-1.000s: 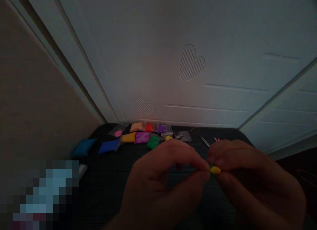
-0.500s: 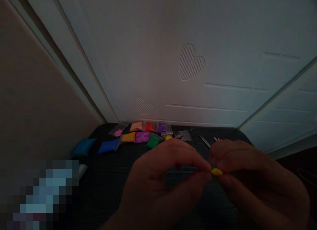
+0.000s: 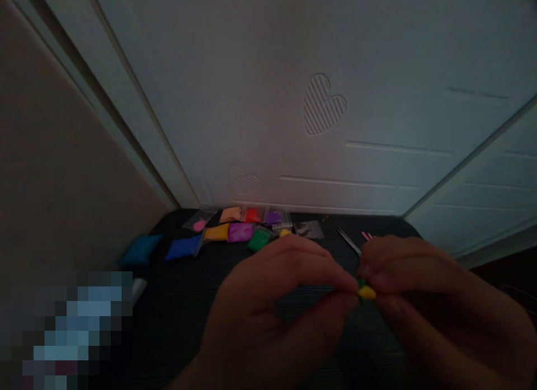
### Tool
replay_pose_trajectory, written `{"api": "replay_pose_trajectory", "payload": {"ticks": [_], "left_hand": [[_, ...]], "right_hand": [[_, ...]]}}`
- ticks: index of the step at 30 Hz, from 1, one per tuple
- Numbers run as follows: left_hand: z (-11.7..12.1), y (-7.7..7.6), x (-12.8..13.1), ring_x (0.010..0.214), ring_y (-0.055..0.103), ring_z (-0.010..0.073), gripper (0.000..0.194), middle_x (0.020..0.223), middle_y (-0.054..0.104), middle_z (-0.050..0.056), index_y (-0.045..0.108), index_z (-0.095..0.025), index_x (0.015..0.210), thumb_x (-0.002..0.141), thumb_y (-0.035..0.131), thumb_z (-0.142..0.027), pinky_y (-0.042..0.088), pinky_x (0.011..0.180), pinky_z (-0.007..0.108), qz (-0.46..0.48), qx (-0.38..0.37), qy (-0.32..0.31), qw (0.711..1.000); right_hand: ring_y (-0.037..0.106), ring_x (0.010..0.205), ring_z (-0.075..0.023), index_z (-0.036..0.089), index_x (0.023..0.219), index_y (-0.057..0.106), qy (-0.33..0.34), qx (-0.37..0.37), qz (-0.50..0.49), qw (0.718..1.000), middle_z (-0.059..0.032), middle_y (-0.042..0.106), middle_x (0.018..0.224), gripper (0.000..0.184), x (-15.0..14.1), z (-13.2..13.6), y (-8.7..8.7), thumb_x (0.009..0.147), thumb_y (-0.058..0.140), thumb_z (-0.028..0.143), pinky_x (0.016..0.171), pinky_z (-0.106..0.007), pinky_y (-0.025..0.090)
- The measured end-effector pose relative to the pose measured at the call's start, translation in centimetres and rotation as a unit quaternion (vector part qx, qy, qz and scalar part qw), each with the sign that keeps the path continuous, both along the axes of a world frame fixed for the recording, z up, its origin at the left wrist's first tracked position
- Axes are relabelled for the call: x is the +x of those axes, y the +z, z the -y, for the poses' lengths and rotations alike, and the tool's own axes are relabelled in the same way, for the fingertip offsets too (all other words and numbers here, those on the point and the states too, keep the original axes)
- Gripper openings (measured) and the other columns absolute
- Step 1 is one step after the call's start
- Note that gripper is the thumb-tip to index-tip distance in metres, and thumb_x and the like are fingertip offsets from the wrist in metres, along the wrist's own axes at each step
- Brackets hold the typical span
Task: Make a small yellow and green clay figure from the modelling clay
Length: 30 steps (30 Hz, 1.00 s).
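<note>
Yellow piece (image 3: pixel 367 292) sits in left hand (image 3: pixel 247 300), well before table's back edge (image 3: pixel 369 218).

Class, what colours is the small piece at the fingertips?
The small piece is yellow and green; the head view shows it.

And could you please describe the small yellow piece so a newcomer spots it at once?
Below the white panel is a dark table. Over it, the left hand and right hand nearly meet, with the yellow piece between their fingertips. Unlike the coloured packets behind, it is held, with green at one end.
</note>
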<state>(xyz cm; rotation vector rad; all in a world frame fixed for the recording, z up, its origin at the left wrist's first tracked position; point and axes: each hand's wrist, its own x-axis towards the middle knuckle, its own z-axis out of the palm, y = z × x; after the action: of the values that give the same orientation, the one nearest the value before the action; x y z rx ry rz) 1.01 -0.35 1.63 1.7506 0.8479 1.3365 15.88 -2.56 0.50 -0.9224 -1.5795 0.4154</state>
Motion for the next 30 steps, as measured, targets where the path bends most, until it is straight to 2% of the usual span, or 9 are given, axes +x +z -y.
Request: {"api": "replay_pose_trajectory", "payload": {"ticks": [2, 7, 12, 17, 23, 30], "left_hand": [[0.0, 0.0, 0.0, 0.067, 0.057, 0.0148, 0.011, 0.067, 0.062, 0.000, 0.064, -0.023, 0.065, 0.062, 0.062, -0.013, 0.046, 0.059, 0.023, 0.002, -0.003, -0.008, 1.000], [0.0, -0.1, -0.1, 0.068, 0.057, 0.0137, 0.017, 0.070, 0.062, -0.001, 0.063, -0.023, 0.069, 0.062, 0.061, -0.008, 0.046, 0.059, 0.021, -0.009, 0.015, -0.024, 1.000], [-0.1, 0.0, -0.1, 0.067, 0.057, 0.0138, 0.017, 0.069, 0.061, -0.001, 0.063, -0.023, 0.069, 0.062, 0.061, -0.007, 0.046, 0.059, 0.021, -0.011, 0.011, -0.031, 0.999], [-0.1, 0.1, -0.1, 0.066, 0.057, 0.0146, 0.014, 0.067, 0.062, 0.000, 0.064, -0.022, 0.065, 0.062, 0.061, -0.009, 0.046, 0.058, 0.022, -0.006, -0.006, -0.020, 1.000], [-0.1, -0.1, -0.1, 0.065, 0.057, 0.0129, 0.015, 0.068, 0.061, -0.001, 0.062, -0.022, 0.068, 0.062, 0.060, -0.008, 0.046, 0.058, 0.021, -0.010, 0.029, -0.018, 0.999], [-0.1, -0.3, -0.2, 0.069, 0.057, 0.0139, 0.017, 0.071, 0.062, -0.001, 0.062, -0.023, 0.072, 0.062, 0.062, -0.009, 0.047, 0.059, 0.021, -0.020, 0.038, -0.001, 0.999]], "right_hand": [[0.057, 0.076, -0.0168, 0.021, 0.077, 0.059, -0.001, 0.002, 0.009, 1.000, -0.0005, 0.061, 0.074, 0.013, 0.2, -0.1, 0.1, 0.068, 0.057, 0.011, 0.076, -0.032, 0.045], [0.058, 0.075, -0.0180, 0.022, 0.078, 0.060, 0.056, 0.011, 0.098, 0.994, -0.0003, 0.062, 0.076, 0.020, 1.4, -0.6, 0.7, 0.062, 0.061, 0.010, 0.070, -0.031, 0.048], [0.059, 0.075, -0.0182, 0.022, 0.080, 0.060, 0.072, 0.020, 0.122, 0.990, -0.0008, 0.063, 0.077, 0.022, 1.7, -0.7, 1.1, 0.063, 0.059, 0.008, 0.066, -0.029, 0.049], [0.059, 0.074, -0.0179, 0.022, 0.080, 0.061, 0.063, 0.021, 0.113, 0.991, -0.0005, 0.063, 0.076, 0.021, 1.6, -0.6, 0.9, 0.064, 0.060, 0.008, 0.068, -0.030, 0.049], [0.058, 0.077, -0.0171, 0.020, 0.083, 0.061, 0.066, 0.035, 0.113, 0.991, -0.0007, 0.063, 0.077, 0.024, 1.6, -0.7, 0.8, 0.062, 0.062, 0.008, 0.066, -0.027, 0.049], [0.058, 0.077, -0.0171, 0.020, 0.077, 0.061, 0.047, 0.023, 0.055, 0.997, -0.0010, 0.062, 0.074, 0.013, 1.4, -0.6, 0.5, 0.066, 0.061, 0.012, 0.068, -0.028, 0.049]]}}
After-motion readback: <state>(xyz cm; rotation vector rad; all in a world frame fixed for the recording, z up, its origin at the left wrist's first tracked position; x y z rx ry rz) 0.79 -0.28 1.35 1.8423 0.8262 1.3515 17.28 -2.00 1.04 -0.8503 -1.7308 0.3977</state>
